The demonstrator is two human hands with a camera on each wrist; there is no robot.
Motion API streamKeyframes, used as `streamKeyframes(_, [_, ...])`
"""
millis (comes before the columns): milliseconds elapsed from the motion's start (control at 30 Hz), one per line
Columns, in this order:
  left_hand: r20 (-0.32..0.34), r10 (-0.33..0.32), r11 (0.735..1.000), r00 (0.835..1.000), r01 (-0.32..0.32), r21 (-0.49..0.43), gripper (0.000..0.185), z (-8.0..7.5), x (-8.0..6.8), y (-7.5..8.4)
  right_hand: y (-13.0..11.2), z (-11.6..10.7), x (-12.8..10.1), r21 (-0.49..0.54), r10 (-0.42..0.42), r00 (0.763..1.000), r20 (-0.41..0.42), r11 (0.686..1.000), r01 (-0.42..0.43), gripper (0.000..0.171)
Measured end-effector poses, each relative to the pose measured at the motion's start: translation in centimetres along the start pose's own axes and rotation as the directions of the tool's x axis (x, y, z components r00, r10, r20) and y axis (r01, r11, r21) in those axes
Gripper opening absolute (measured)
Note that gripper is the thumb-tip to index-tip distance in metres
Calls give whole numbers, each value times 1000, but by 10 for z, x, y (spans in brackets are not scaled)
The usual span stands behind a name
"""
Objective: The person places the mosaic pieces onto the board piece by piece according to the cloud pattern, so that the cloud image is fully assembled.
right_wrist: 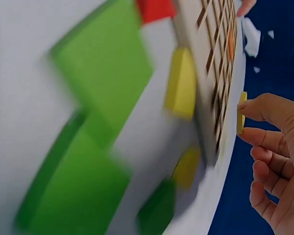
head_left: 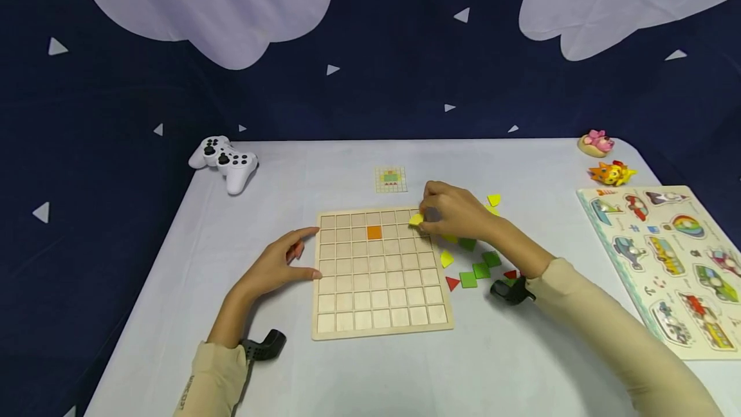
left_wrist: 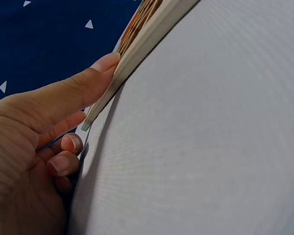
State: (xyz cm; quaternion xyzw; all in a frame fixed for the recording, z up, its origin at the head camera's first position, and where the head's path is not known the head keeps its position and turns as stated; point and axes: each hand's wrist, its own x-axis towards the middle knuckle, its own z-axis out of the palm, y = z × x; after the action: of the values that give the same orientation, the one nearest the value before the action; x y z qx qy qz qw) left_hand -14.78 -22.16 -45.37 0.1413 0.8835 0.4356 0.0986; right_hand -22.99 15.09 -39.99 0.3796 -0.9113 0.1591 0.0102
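Two hands at work over a wooden grid board (head_left: 382, 314) on a pale table (head_left: 498, 365). Nearest, both forearms in beige sleeves, each with a black wrist mount; small dark lettering on the left cuff, too small to read. Left hand (head_left: 278, 266) lying on its side against the left edge of the board, thumb and forefinger spread apart like a bracket; in the left wrist view the thumb (left_wrist: 95, 73) pressed flat to the board edge, the other fingers loosely curled, holding nothing. Just right of the board's near half, loose pieces: a red triangle (head_left: 452, 283), green squares (head_left: 480, 270), a yellow piece (head_left: 446, 259). Farther, right hand (head_left: 454, 212) stretched over the far right corner of the board, wrist low, pinching a yellow tile (head_left: 415, 219) (right_wrist: 241, 112) between thumb and forefinger, slightly above the cells; remaining fingers curled below. One orange tile (head_left: 374, 231) seated in the second row from the far edge. Beyond the board, a small pattern card (head_left: 390, 179) with a coloured grid, no readable writing. Far left, a white game controller (head_left: 224, 159). At right, a picture puzzle board (head_left: 666, 262); behind it, two small toy figures (head_left: 604, 159).
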Motion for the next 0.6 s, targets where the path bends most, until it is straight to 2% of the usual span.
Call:
streamKeyframes(333, [-5,-4,1000,1000,4,-1,84,0,-1,0,-34,23,33,-34,-129,992,16,991,129,21])
streamKeyframes(600, [-3,6,1000,1000,-6,-6,84,0,-1,1,-50,34,48,-15,-134,991,23,991,134,21])
